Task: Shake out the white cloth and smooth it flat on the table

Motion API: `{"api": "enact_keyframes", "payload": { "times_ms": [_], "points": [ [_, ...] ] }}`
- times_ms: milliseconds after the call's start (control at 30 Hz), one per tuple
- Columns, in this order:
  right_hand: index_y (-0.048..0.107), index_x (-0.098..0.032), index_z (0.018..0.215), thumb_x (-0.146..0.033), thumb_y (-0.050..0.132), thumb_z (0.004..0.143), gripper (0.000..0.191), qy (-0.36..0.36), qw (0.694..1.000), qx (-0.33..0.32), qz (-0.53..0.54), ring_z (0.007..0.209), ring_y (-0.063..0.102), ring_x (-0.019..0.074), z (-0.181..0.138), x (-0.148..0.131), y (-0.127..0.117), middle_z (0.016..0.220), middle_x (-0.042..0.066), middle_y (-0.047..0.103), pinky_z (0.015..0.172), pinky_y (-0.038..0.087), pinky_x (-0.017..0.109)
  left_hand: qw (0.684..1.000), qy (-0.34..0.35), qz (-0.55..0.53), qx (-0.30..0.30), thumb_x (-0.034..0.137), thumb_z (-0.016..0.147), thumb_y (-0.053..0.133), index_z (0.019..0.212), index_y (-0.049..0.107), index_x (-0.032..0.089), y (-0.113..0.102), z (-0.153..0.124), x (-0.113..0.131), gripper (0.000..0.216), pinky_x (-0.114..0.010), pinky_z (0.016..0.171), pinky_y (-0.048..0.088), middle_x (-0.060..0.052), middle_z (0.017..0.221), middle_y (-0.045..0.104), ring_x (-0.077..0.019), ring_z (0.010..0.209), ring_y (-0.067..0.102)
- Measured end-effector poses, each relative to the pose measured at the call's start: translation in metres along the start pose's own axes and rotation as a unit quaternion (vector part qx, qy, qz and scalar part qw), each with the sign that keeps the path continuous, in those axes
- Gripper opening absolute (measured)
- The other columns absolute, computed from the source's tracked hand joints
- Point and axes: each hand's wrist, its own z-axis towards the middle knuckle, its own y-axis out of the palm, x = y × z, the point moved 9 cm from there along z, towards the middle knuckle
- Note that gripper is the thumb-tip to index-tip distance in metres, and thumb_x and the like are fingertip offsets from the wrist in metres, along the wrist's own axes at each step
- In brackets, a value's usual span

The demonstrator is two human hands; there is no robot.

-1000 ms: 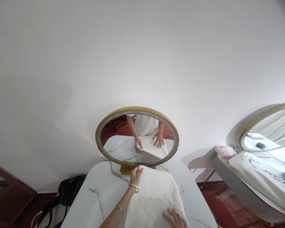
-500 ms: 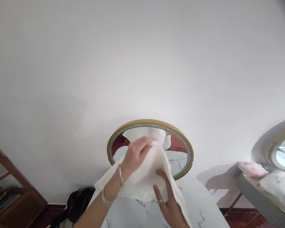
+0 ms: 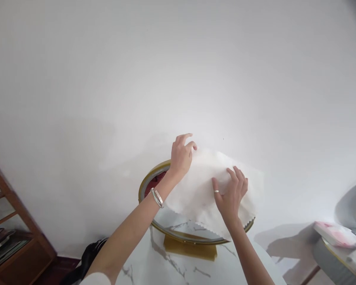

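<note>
A thin white cloth (image 3: 201, 190) with a zigzag lower edge is spread over the right and middle of a gold-rimmed round mirror (image 3: 148, 183), and its top reaches above the rim. My left hand (image 3: 180, 153) is at the cloth's upper left corner, fingers curved with a gap between thumb and forefinger. My right hand (image 3: 230, 192), wearing a ring, lies against the front of the cloth with fingers spread. Most of the mirror's glass is hidden behind the cloth. The mirror stands on a gold base (image 3: 190, 248).
Under the mirror is a white marble-patterned tabletop (image 3: 166, 269), against a plain wall (image 3: 178, 71). To the right, a pink-and-white pack (image 3: 338, 233) rests on a second table (image 3: 329, 257). A wooden shelf (image 3: 23, 221) with books and a black bag (image 3: 90, 255) are at left.
The cloth, loosely bunched before, has been spread flatter and moved up and right across the mirror. Both hands have risen, and my left hand's fingers have come apart.
</note>
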Motion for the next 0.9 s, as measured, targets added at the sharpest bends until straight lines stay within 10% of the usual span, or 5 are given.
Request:
{"api": "enact_keyframes", "payload": {
  "times_ms": [233, 467, 900],
  "points": [
    [0.025, -0.017, 0.148, -0.040, 0.048, 0.093, 0.063, -0.035, 0.998, 0.023, -0.053, 0.142, 0.019, 0.0353, -0.022, -0.002, 0.011, 0.152, 0.020, 0.026, 0.108, 0.019, 0.064, 0.992, 0.111, 0.057, -0.032, 0.042, 0.093, 0.049, 0.119, 0.057, 0.016, 0.021, -0.037, 0.033, 0.038, -0.039, 0.092, 0.044, -0.009, 0.112, 0.069, -0.0224, 0.104, 0.061],
    [0.025, -0.018, 0.150, -0.033, 0.054, 0.090, 0.068, -0.097, 0.993, 0.034, -0.055, 0.141, 0.016, 0.0418, -0.031, -0.014, 0.025, 0.156, 0.019, 0.016, 0.105, 0.017, 0.071, 0.985, 0.164, 0.024, 0.055, 0.021, 0.096, 0.045, 0.117, 0.062, 0.023, 0.010, -0.052, 0.015, 0.027, -0.036, 0.097, 0.045, -0.003, 0.117, 0.069, -0.0180, 0.117, 0.059],
    [0.033, -0.019, 0.147, -0.023, 0.046, 0.091, 0.057, -0.369, 0.919, -0.139, 0.011, 0.144, 0.020, 0.0224, -0.075, -0.134, 0.114, 0.149, 0.008, 0.036, 0.117, 0.010, 0.046, 0.961, -0.128, 0.037, 0.241, 0.029, 0.097, 0.041, 0.138, 0.046, 0.020, -0.026, -0.201, -0.160, 0.042, -0.039, 0.106, 0.045, -0.009, 0.136, 0.055, -0.0202, 0.128, 0.050]
  ]
}}
